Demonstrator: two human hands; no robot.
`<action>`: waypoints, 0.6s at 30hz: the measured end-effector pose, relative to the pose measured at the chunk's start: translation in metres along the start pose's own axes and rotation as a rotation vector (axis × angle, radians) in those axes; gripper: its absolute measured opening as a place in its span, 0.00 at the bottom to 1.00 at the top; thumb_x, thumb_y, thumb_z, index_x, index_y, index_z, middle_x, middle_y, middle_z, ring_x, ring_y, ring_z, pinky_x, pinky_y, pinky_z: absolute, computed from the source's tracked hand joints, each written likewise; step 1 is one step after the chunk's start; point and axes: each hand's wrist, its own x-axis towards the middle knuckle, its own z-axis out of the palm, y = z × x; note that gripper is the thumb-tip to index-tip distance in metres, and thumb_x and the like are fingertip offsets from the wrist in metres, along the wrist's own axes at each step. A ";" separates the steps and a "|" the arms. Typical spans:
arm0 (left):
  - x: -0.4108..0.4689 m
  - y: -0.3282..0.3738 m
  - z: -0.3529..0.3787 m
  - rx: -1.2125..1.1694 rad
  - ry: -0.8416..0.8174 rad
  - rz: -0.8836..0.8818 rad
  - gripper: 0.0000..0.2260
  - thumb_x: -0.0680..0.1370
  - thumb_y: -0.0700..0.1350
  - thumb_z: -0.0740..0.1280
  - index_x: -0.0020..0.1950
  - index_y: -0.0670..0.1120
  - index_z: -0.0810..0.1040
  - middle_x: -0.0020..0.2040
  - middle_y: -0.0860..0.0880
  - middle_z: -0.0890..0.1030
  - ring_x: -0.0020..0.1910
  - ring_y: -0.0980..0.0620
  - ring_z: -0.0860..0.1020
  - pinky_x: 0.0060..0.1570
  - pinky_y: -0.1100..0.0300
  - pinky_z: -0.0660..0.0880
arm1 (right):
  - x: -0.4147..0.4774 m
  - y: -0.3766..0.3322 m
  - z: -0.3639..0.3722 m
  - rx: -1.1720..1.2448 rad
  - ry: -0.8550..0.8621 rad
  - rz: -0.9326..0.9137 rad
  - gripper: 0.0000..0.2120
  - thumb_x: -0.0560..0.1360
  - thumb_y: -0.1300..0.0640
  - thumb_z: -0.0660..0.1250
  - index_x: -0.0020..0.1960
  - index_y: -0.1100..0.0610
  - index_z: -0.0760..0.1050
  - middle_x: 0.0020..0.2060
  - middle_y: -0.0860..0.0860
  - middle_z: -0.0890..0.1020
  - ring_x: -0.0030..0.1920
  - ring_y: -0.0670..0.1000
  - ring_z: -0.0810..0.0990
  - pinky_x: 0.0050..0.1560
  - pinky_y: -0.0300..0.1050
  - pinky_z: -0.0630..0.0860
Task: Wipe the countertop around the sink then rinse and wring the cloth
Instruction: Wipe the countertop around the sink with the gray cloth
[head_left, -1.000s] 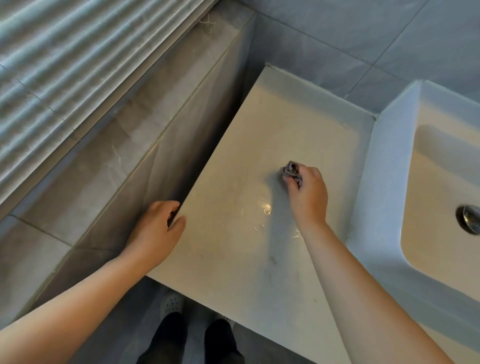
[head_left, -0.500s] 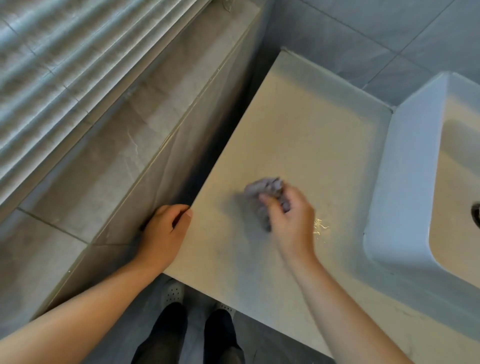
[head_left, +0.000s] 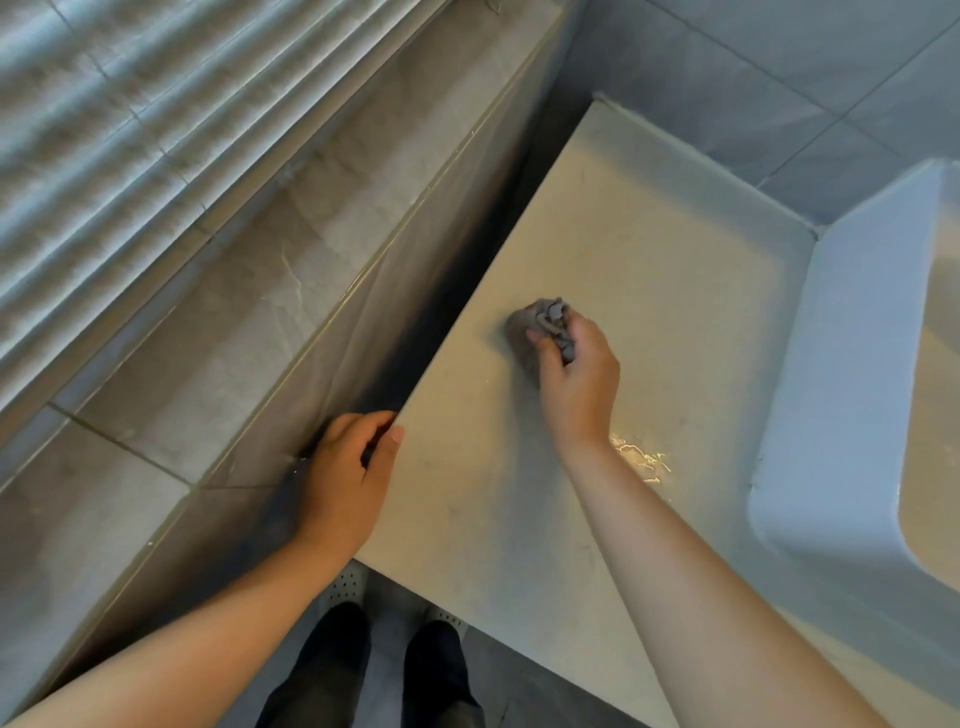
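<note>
Table (head_left: 649, 291) is the biggest item: pale stone-look slab, flat, rigid, probably slick where wet; a shiny patch of water (head_left: 641, 460) sits near the right wrist, between the forearm and the sink. Sink (head_left: 831, 374) is a raised white basin standing on the table at the right, its wall just beside the wiped area; the bowl is mostly out of frame and no tap shows. Tiled ledge (head_left: 218, 291) runs along the left, with a dark gap between it and the table edge. Left hand (head_left: 345, 467) is curled over the table's left edge near the front corner, fingers wrapped down into that gap; looks like a brace, holding nothing loose. Right hand (head_left: 579, 379) is closed on the cloth (head_left: 545, 325), pressing it onto the table roughly mid-slab, well clear of the sink wall. Cloth is small, grey, bunched into a wad, with part sticking out past the fingertips. Judgement: light, soft, no stiffness, conforms to whatever grips it; likely damp, so it should drag on the stone rather than skate. Best held as a bunched wad under the palm for wiping; for wringing, take the two ends, one per hand, and twist. Not fragile, low drop risk.
</note>
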 end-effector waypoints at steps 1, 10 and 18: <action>0.000 0.000 0.001 -0.002 0.010 0.006 0.13 0.80 0.50 0.60 0.61 0.49 0.77 0.55 0.55 0.73 0.47 0.65 0.73 0.41 0.73 0.66 | -0.014 -0.005 0.002 0.027 -0.029 -0.022 0.09 0.74 0.60 0.68 0.55 0.57 0.79 0.48 0.49 0.81 0.48 0.45 0.78 0.49 0.32 0.72; -0.001 -0.001 0.002 -0.016 0.034 0.038 0.12 0.80 0.47 0.61 0.60 0.48 0.78 0.53 0.54 0.75 0.47 0.66 0.74 0.42 0.75 0.67 | -0.037 -0.044 -0.020 0.222 -0.259 0.096 0.08 0.72 0.62 0.71 0.46 0.49 0.80 0.36 0.40 0.82 0.37 0.37 0.79 0.38 0.32 0.73; -0.002 0.001 0.002 0.040 0.068 0.090 0.12 0.80 0.47 0.61 0.59 0.47 0.80 0.51 0.54 0.75 0.46 0.60 0.74 0.45 0.74 0.66 | 0.066 -0.035 0.028 -0.002 -0.115 -0.004 0.10 0.75 0.55 0.66 0.56 0.55 0.80 0.48 0.48 0.83 0.49 0.47 0.79 0.53 0.47 0.78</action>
